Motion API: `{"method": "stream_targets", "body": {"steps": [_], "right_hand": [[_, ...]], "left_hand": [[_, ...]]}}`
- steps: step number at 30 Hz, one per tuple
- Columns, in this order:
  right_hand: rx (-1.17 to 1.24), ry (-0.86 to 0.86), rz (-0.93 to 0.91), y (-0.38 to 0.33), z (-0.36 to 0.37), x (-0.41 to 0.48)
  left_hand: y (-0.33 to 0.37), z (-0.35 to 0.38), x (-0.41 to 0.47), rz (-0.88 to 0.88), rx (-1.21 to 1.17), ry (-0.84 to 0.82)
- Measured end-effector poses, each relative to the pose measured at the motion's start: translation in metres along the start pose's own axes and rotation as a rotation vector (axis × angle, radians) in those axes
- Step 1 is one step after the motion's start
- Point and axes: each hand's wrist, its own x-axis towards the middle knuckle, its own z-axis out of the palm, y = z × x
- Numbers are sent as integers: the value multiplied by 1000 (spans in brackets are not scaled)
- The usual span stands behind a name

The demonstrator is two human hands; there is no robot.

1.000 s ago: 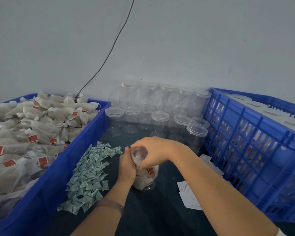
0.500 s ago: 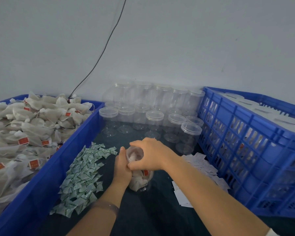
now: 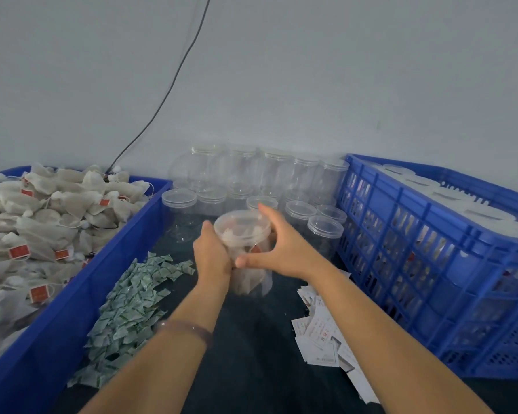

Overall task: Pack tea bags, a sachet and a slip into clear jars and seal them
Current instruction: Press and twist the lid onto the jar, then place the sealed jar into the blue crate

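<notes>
1. Along the near right edge of the worktop point(image 3: 251, 369), the slips point(image 3: 320, 339) lie in a loose pile just beside the right crate point(image 3: 431, 264). The sachets point(image 3: 126, 312) are heaped down the left side against the left crate point(image 3: 102, 279). I judge each pile sits on its own side so a hand can reach it without crossing the other.

2. In the middle, a jar point(image 3: 251, 264) packed with tea bags point(image 3: 245, 282) stands between both hands, its lid point(image 3: 241, 222) already on. Its base is blurred, so I cannot tell whether it rests on the worktop or is lifted.

3. The left hand point(image 3: 213, 255) clasps the jar's left side, thumb up towards the lid, most likely to stop the body turning.

4. The right hand point(image 3: 284, 249) is spread open against the right side. Its fingers point(image 3: 265, 213) reach straight up past the lid rim and its thumb lies low across the front. The fingers behind the jar are hidden. It looks like the sealing step is ending or the grip is being reset.

5. Further back, the empty jars point(image 3: 325, 228) crowd the far edge against the wall point(image 3: 311, 85), lids resting on them, ready to be taken forward.

6. The tea-bag heap point(image 3: 42, 228) fills the left crate. Pale lidded shapes top the right one, perhaps finished jars. A cable point(image 3: 168, 94) runs up the wall.
</notes>
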Motion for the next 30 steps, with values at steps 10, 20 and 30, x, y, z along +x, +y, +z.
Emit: {"method": "stream_targets", "body": {"steps": [10,20,30], "right_hand": [[104,468,-84,-8,-90,-10],[86,873,-39,-27,-181,-5],[9,1046,54,0,-250,-4]], "left_hand": [[64,111,-29,139,-127,-413],[96,181,-61,372,68,-504],[95,240,-85,310,163,-927]]}}
